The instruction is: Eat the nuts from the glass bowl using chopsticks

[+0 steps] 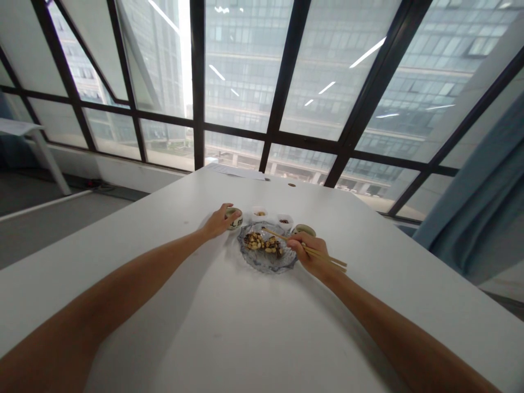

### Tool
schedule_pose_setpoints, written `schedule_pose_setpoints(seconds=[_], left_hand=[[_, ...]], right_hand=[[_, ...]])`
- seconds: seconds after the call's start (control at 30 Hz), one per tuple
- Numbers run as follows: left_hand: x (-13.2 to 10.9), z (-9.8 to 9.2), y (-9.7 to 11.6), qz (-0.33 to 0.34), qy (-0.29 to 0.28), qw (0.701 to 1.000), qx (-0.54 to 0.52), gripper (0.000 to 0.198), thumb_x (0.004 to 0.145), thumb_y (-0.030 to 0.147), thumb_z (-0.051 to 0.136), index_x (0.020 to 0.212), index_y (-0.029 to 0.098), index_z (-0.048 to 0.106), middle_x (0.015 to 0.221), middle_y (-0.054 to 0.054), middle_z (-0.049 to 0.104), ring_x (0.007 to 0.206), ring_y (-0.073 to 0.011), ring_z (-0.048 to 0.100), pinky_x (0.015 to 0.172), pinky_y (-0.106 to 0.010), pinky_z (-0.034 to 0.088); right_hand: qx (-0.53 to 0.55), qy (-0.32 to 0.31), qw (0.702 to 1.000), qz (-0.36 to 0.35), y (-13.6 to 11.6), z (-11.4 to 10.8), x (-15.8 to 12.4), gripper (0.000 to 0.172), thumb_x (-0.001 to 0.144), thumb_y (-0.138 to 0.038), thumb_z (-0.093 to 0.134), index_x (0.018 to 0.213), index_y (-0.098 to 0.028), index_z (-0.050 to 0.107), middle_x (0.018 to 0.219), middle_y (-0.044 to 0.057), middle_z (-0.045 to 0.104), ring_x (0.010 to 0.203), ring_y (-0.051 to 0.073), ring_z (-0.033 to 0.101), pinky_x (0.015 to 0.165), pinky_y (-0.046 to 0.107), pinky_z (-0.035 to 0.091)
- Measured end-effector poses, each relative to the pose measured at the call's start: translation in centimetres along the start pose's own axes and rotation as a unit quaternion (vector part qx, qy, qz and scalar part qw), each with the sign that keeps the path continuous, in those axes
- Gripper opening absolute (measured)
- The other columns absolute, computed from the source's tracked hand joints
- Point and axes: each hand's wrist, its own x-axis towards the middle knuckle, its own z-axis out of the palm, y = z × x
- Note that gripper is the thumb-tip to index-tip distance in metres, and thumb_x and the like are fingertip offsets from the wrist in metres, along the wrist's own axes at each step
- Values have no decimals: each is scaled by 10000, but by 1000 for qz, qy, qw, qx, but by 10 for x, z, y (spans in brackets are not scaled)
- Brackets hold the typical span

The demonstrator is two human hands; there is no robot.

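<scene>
My left hand (221, 221) is closed around the side of a small patterned cup (234, 220) on the white table. In my right hand (310, 251) are wooden chopsticks (327, 258), their tips pointing left over a clear glass plate (262, 266). A small dark bit appears at the tips, too small to name. On the plate lies a mix of pale nut-like pieces and darker pieces (264, 244). Behind the plate stand a small white dish (259, 213) and another white dish (285, 221), each with a little food in it. A second cup (305, 230) is partly hidden behind my right hand.
The white table (229, 327) reaches toward a wall of dark-framed windows (241, 71). Papers (237, 172) and a small brown round object (292, 185) lie near its far edge. A blue curtain (470, 207) hangs at right; another table (20, 127) stands far left.
</scene>
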Motion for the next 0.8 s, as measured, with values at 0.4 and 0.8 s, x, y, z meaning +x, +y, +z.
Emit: schedule_pose_setpoints(seconds=[0.4,0.8], left_hand=[[-1,-5,-4,128,-4,992,-4,769,587,484,800,1231,149,543,1186,-127,673,1079,-276,652,979,-394,503],[-1,-5,-4,106,7,994,13,785,611,490,788,1270,152,528,1207,-141,678,1066,-296,662,958,-431,515]], right_hand=[[4,60,995,-76,2,0,-3,416,947,-579,504,782,-253,701,696,55,727,630,203,670,642,343,538],[-30,175,979,-95,1,-38,0,366,970,-486,528,773,-223,688,650,32,733,535,161,683,501,255,539]])
